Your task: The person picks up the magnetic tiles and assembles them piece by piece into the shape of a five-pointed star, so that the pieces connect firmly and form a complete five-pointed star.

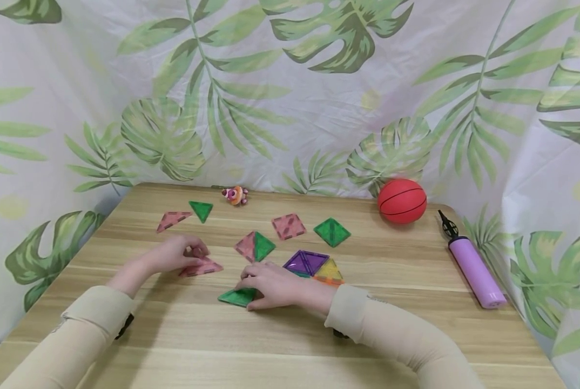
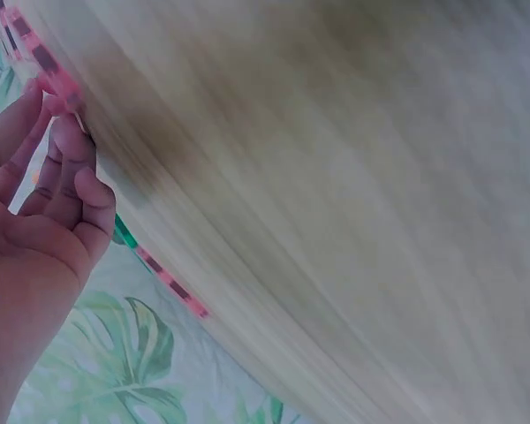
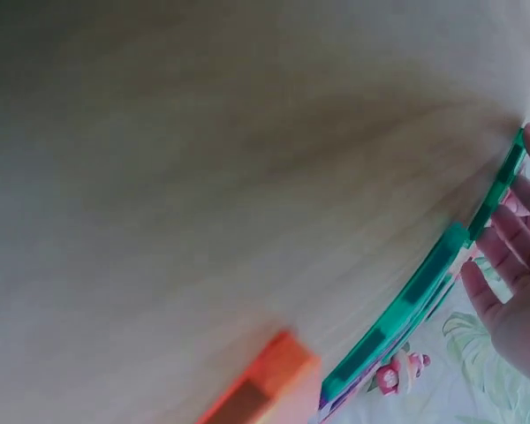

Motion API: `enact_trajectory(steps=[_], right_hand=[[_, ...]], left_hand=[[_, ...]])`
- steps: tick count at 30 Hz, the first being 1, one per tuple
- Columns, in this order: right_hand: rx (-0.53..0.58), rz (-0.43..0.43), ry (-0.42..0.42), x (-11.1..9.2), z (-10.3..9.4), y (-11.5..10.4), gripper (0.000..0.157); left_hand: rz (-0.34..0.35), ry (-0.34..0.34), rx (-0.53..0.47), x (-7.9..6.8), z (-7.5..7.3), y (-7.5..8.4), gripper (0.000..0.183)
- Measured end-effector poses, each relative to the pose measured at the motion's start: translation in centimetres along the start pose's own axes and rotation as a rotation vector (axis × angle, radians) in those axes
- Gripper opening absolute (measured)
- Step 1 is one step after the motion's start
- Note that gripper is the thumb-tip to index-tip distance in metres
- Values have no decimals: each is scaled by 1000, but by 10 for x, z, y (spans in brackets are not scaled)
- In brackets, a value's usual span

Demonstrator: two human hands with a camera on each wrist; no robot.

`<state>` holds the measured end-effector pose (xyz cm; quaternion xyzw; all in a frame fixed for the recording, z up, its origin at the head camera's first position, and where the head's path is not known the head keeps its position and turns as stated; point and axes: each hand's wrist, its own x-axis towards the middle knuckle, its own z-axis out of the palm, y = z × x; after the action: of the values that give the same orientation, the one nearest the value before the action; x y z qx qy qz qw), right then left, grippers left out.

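Observation:
My left hand (image 1: 177, 253) pinches a pink triangular magnetic tile (image 1: 203, 268) at the table's left side; the left wrist view has the fingertips at the edge of this pink tile (image 2: 49, 60). Farther right, my right hand (image 1: 274, 285) grips a green triangular magnetic tile (image 1: 235, 296), thumb on the near side and fingers on the far side. That green tile (image 3: 497, 194) shows edge-on in the right wrist view, low against the table. Just beyond the hands lies a pink-and-green pair of triangles (image 1: 254, 246). Purple tiles (image 1: 305, 262) and a yellow tile (image 1: 330, 270) lie beside the right wrist.
Toward the back lie a pink triangle (image 1: 173, 219), a green triangle (image 1: 201, 210), a pink square (image 1: 289, 226) and a green diamond (image 1: 332, 232). A small toy figure (image 1: 235, 195) and a red ball (image 1: 402, 201) stand along the back edge. A purple hand pump (image 1: 477, 273) lies at the right edge.

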<state>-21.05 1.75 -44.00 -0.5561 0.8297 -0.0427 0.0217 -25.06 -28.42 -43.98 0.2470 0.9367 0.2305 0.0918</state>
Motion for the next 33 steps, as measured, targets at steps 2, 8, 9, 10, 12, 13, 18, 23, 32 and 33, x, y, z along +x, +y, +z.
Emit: enact_trajectory(steps=[2,8,9,10,12,13,18,23,32,33], right_hand=[[-5,-39,5,-3,0,3,45],[11,-98,13,-10,-2,9,40],[10,-104,15,-12,-3,9,39],[7,-107,15,-13,-3,10,38],[-8,-109,17,-16,-4,10,37],[-13,-110,20,-18,-4,10,37],[-21,-103,40,-24,-3,10,37],[6,-84,59,-27,-2,10,35],[45,-72,60,-26,-1,11,33],[46,-75,60,-26,-1,11,33]], left_hand=[[11,-7,-10,1,2,4,13],[12,-40,-52,4,6,17,8],[10,-44,-54,4,7,19,8],[8,-47,-57,5,9,21,8],[-1,-52,-66,5,11,26,8],[-8,-54,-72,5,12,28,9],[-13,-53,-73,6,20,37,12],[35,-44,-58,8,27,46,15],[62,-45,-41,15,36,67,18],[64,-50,-43,16,36,69,18]])
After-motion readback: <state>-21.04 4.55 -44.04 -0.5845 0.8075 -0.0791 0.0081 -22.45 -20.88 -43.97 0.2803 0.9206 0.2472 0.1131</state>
